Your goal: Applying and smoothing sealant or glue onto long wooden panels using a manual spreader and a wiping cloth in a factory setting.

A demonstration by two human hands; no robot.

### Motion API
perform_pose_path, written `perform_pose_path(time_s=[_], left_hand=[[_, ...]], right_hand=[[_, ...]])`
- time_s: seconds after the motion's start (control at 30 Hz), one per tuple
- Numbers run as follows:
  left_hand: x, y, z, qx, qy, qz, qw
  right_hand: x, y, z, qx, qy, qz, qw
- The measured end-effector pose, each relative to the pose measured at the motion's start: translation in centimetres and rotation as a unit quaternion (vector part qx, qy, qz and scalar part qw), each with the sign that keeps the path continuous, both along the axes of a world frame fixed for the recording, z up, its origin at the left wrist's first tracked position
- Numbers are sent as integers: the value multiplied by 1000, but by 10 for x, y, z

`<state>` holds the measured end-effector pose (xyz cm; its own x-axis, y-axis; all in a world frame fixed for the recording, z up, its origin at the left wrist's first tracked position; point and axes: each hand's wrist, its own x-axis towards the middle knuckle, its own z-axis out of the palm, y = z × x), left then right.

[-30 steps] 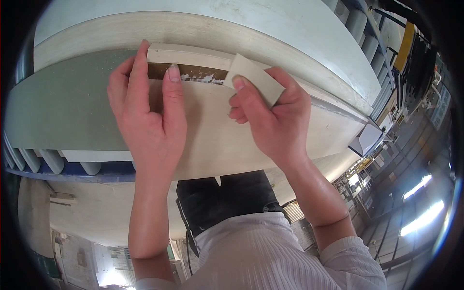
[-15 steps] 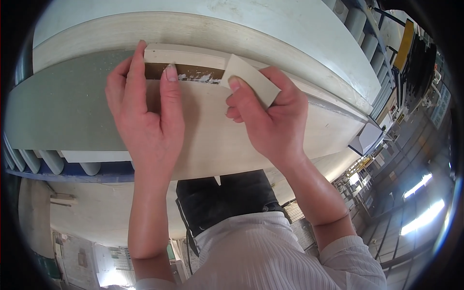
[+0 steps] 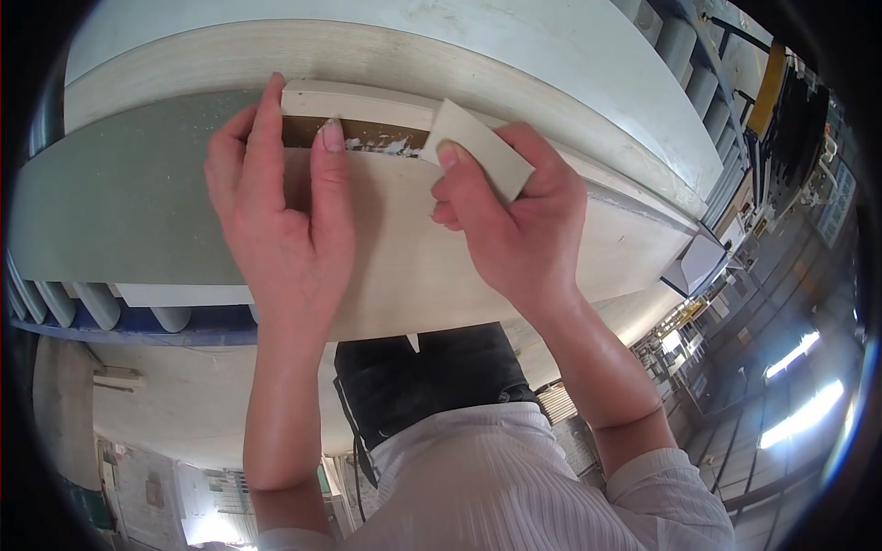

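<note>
A long, pale wood-toned panel [image 3: 413,248] lies across the rollers in front of me. Along its far side runs a brown recess [image 3: 367,135] with white flecks, bordered by a cream strip [image 3: 358,96]. My left hand [image 3: 285,202] grips the panel's left end, fingers at the end and thumb over the recess. Pinched in my right hand [image 3: 514,211] is a thin, cream rectangular piece [image 3: 482,147], card-like, tilted. Its left corner meets the right end of the visible recess. Part of this piece is hidden by my thumb and fingers.
Under the panel lies a grey-green board [image 3: 129,193]. A pale curved board [image 3: 230,50] and a whitish sheet [image 3: 441,23] lie beyond. Rollers [image 3: 101,308] with a blue rail [image 3: 165,338] show at the near left, more rollers [image 3: 680,46] at the far right.
My left hand and the panel's left end have shifted slightly to the right. My right hand and the cream piece are nearly unmoved.
</note>
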<state>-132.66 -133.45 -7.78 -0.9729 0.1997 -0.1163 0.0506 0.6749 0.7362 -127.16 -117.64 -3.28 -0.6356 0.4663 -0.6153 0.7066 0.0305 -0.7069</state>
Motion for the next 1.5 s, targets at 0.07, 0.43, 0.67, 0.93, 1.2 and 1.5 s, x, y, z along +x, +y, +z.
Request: perform_pose_path(time_s=[0.07,0.43,0.67,0.93,1.2,1.5], left_hand=[[-1,-1,-1,4,-1,1,1000],[-1,1,2,-5,-9,-3,1000],[-1,-1,1,21,-15,-3,1000],[-1,0,-1,26,3,-9,1000],[-2,-1,1,28,5,-9,1000],[-2,-3,0,44,-5,-6,999]], right_hand=[[4,5,2,7,-7,-5,1000],[-3,-5,1,-1,-10,-11,1000],[-6,-4,3,3,-18,-10,1000],[-6,-7,3,2,-8,-17,1000],[-8,-12,0,27,-3,10,1000],[-14,-23,-5,23,27,14,999]])
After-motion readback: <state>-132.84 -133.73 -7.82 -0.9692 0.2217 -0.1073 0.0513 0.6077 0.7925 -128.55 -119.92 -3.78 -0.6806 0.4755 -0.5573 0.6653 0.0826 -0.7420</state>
